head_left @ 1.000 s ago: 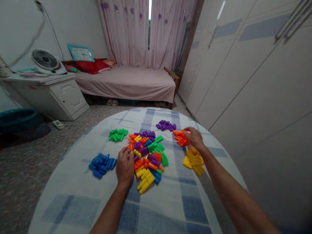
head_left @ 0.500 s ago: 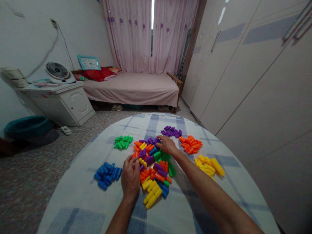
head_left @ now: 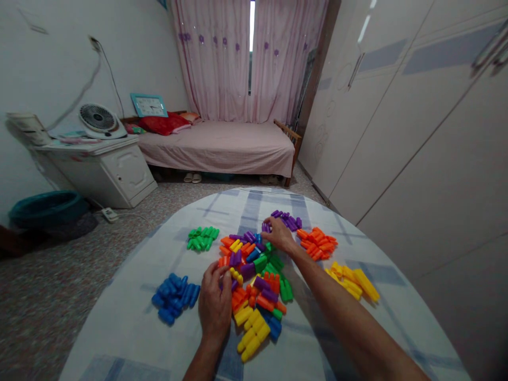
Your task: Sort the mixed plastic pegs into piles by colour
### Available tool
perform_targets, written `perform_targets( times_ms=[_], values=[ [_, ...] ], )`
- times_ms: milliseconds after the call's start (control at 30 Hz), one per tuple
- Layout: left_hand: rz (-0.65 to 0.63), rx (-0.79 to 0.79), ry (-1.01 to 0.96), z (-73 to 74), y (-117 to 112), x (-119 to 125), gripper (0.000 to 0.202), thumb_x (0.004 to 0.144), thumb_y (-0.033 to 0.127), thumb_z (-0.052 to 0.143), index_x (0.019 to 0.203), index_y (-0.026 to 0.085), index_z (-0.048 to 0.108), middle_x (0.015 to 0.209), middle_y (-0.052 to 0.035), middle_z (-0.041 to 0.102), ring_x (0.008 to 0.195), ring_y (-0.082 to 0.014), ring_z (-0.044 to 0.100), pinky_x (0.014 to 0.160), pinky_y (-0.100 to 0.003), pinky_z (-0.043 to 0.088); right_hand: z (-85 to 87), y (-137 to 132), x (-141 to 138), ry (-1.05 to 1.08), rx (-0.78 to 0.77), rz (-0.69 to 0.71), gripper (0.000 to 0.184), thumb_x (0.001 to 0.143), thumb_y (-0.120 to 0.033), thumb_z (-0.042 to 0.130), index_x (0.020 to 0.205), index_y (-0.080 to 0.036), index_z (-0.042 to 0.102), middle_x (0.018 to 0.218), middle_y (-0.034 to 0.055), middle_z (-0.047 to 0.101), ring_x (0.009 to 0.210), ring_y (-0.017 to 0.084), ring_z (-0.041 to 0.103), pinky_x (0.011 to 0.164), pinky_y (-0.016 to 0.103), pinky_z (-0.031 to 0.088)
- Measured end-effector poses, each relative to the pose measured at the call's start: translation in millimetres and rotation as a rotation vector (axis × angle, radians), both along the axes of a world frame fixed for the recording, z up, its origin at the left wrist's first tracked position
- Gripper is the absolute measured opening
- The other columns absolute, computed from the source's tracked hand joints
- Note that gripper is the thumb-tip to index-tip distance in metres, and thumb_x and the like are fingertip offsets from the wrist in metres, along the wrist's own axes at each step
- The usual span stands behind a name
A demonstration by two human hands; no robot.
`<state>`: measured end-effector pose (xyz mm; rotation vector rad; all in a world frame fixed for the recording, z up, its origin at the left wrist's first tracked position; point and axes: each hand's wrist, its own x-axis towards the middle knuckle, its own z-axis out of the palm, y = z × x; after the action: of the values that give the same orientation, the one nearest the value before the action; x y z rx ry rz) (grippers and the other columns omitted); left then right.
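Observation:
A mixed heap of plastic building blocks [head_left: 260, 264] in purple, orange, yellow, green and blue lies mid-table. My left hand [head_left: 215, 299] rests at the heap's left edge, fingers loosely bent and apart, with yellow and purple blocks close to its fingertips. Beyond the heap, my right hand [head_left: 280, 234] has its fingers closed around a purple block [head_left: 266, 227], partly hidden by them. Just past this hand lies a pile of purple blocks [head_left: 291, 220]. Orange blocks [head_left: 317, 243] form another pile to its right.
Separate piles of green blocks [head_left: 202, 238], blue blocks [head_left: 174, 297] and yellow blocks [head_left: 353, 280] surround the heap on the round table [head_left: 130, 312] with its checked cloth. Behind stand a bed [head_left: 230, 143], a white cabinet [head_left: 129, 172] with a fan [head_left: 99, 119], and a wardrobe [head_left: 420, 132].
My right hand has moved slightly right, from the heap's far edge towards the purple pile, with a purple block at its fingers. My left hand stays beside the heap. The view has shifted slightly.

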<state>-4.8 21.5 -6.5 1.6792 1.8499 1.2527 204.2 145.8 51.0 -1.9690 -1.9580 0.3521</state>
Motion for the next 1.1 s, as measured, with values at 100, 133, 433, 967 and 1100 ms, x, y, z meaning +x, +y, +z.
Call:
perform_targets(
  times_ms=[100,133,433,967,1100],
  values=[
    [0.003,-0.012,-0.005,1.0,0,0,0.033,0.089,0.038,0.04,0.102,0.021,0.064,0.125,-0.0078,0.053,0.115,-0.023,0.052,0.097,-0.039,0.045,13.4,15,16,-0.052,0.122,-0.128,0.042,0.08,-0.035,0.056,0.12,-0.024,0.05,0.118,0.0091,0.053,0.103,0.023,0.055,0.084,0.035,0.042],
    [0.002,-0.014,-0.009,1.0,0,1,0.033,0.089,0.038,0.04,0.102,0.021,0.064,0.126,-0.0079,0.053,0.115,-0.0232,0.052,0.097,-0.039,0.045,16.6,21,21,-0.074,0.136,-0.165,0.042,0.08,-0.036,0.056,0.12,-0.024,0.05,0.118,0.0094,0.053,0.103,0.024,0.055,0.084,0.036,0.042],
    [-0.003,-0.01,-0.005,-2.2,0,1,0.031,0.089,0.037,0.04,0.103,0.022,0.063,0.127,-0.0079,0.052,0.118,-0.0234,0.05,0.098,-0.04,0.043,9.2,50,49,-0.121,0.036,-0.181,0.049,0.082,-0.044,0.055,0.127,-0.024,0.049,0.125,0.0097,0.053,0.114,0.025,0.051,0.091,0.037,0.041],
    [0.01,0.009,-0.017,-0.4,-1,3,0.03,0.09,0.035,0.04,0.103,0.021,0.064,0.126,-0.0081,0.053,0.117,-0.0231,0.05,0.099,-0.039,0.042,6.2,59,89,-0.208,-0.272,-0.083,0.088,0.054,-0.045,0.082,0.13,-0.017,0.049,0.124,0.0141,0.057,0.107,0.025,0.058,0.082,0.03,0.047],
    [0.008,0.009,-0.021,-0.4,-1,3,0.03,0.089,0.035,0.041,0.102,0.021,0.064,0.126,-0.0081,0.053,0.118,-0.0234,0.05,0.099,-0.04,0.042,-4.3,62,79,-0.246,-0.23,-0.114,0.083,0.057,-0.037,0.079,0.131,-0.017,0.047,0.125,0.016,0.053,0.105,0.026,0.058,0.079,0.03,0.047]
  ],
)
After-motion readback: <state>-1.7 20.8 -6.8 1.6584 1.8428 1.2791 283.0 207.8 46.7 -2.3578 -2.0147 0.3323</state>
